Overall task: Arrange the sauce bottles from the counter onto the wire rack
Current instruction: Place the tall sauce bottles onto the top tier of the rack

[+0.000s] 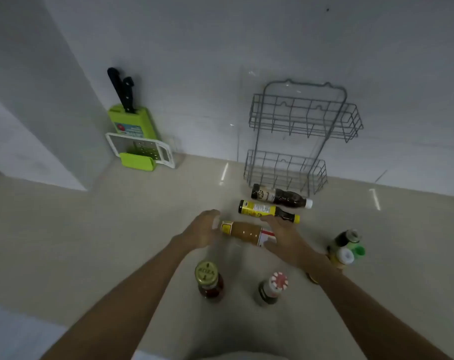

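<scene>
A grey two-tier wire rack (298, 131) stands against the back wall, both tiers bare. Three bottles lie on their sides on the counter in front of it: a dark sauce bottle with a white cap (280, 196), a yellow-labelled dark bottle (264, 210), and a brown sauce bottle (244, 231) nearest me. My left hand (202, 231) is at the brown bottle's left end, fingers apart. My right hand (283, 239) lies over its right end, fingers spread. Whether either hand grips it is unclear.
A red sauce jar with a gold lid (209, 281) and a jar with a red-white lid (272, 288) stand upright near me. A cluster of small bottles (346, 246) stands at the right. A green knife block with a grater (135, 136) stands at back left.
</scene>
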Demonstrator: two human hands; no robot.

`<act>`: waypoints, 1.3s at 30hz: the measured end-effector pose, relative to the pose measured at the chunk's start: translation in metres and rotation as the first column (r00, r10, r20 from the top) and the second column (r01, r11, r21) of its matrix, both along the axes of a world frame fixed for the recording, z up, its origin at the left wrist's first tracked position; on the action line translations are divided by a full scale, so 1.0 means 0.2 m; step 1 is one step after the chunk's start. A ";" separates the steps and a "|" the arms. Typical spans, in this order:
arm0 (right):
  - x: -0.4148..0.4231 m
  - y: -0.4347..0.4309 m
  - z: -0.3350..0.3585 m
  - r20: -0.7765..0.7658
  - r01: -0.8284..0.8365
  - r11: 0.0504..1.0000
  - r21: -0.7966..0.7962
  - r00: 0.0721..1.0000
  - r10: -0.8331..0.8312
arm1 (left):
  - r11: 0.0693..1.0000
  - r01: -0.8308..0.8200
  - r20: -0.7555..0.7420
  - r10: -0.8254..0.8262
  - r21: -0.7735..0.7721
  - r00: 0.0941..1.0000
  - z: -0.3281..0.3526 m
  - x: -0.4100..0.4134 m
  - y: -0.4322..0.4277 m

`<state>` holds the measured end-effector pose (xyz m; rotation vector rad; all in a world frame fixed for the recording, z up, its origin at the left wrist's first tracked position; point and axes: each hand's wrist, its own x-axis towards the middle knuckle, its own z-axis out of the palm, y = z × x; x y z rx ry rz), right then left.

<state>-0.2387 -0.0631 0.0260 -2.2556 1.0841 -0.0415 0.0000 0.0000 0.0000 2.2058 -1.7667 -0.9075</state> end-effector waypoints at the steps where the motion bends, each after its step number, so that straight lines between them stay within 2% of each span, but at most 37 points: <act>1: 0.01 -0.02 -0.02 -0.013 0.004 1.000 0.001 1.000 -0.004 | 0.996 0.092 0.103 -0.090 -0.013 0.991 -0.04 0.00 -0.04; 3: 0.03 -0.06 -0.05 -0.039 0.000 1.000 0.007 0.999 0.001 | 0.983 0.176 0.267 -0.182 0.046 0.947 -0.13 -0.02 -0.11; 5: 0.04 -0.09 -0.07 -0.088 -0.014 1.000 -0.008 0.996 0.013 | 0.961 0.256 0.426 -0.276 0.104 0.862 -0.19 -0.04 -0.16; 7: 0.04 -0.10 -0.11 -0.113 -0.013 0.999 -0.049 0.994 0.007 | 0.936 0.312 0.468 -0.351 0.161 0.811 -0.22 -0.04 -0.19; 9: 0.03 -0.10 -0.15 -0.150 -0.018 0.993 -0.115 0.989 0.001 | 0.909 0.375 0.410 -0.416 0.180 0.812 -0.21 -0.01 -0.20; 11: 0.02 -0.09 -0.17 -0.198 -0.042 0.979 -0.199 0.980 0.001 | 0.898 0.409 0.165 -0.434 0.164 0.886 -0.16 0.05 -0.21; 13: 0.02 -0.07 -0.20 -0.250 -0.069 0.968 -0.242 0.968 0.006 | 0.914 0.360 -0.137 -0.339 0.186 0.931 -0.06 0.10 -0.19; 15: 0.03 -0.06 -0.23 -0.288 -0.040 0.969 -0.243 0.957 -0.032 | 0.938 0.262 -0.367 -0.167 0.226 0.915 0.07 0.09 -0.20; 16: 0.04 -0.05 -0.23 -0.270 0.003 0.969 -0.246 0.960 -0.071 | 0.948 0.217 -0.414 -0.105 0.232 0.904 0.13 0.07 -0.22; 20: 0.05 -0.05 -0.20 -0.112 0.152 0.958 -0.245 0.977 -0.183 | 0.956 0.186 -0.401 -0.083 0.227 0.912 0.37 -0.03 -0.33; 21: 0.04 -0.05 -0.18 -0.042 0.204 0.954 -0.219 0.975 -0.218 | 0.961 0.159 -0.456 -0.039 0.227 0.889 0.43 -0.03 -0.36; 23: 0.01 -0.08 -0.08 0.140 0.336 0.924 -0.181 0.939 -0.314 | 0.992 0.037 -0.564 0.040 0.124 0.825 0.54 0.03 -0.42; 25: 0.00 -0.15 0.09 0.307 0.434 0.887 -0.158 0.876 -0.373 | 0.990 -0.140 -0.607 0.092 -0.033 0.789 0.60 0.09 -0.49; 27: 0.01 -0.25 0.31 0.497 0.479 0.864 -0.153 0.793 -0.352 | 0.948 -0.276 -0.610 0.128 -0.155 0.782 0.62 0.11 -0.57; 29: 0.06 -0.37 0.53 0.664 0.519 0.837 -0.173 0.689 -0.289 | 0.914 -0.324 -0.581 0.128 -0.246 0.804 0.60 0.10 -0.65; 31: 0.11 -0.51 0.72 0.768 0.557 0.811 -0.179 0.594 -0.238 | 0.908 -0.318 -0.560 0.120 -0.272 0.820 0.59 0.06 -0.72; 34: 0.21 -0.73 0.87 0.818 0.571 0.805 -0.161 0.534 -0.215 | 0.914 -0.320 -0.583 0.122 -0.251 0.803 0.61 -0.01 -0.81; 39: 0.35 -0.97 0.87 0.687 0.471 0.874 -0.120 0.674 -0.270 | 0.931 -0.280 -0.624 0.077 -0.234 0.778 0.60 -0.07 -0.89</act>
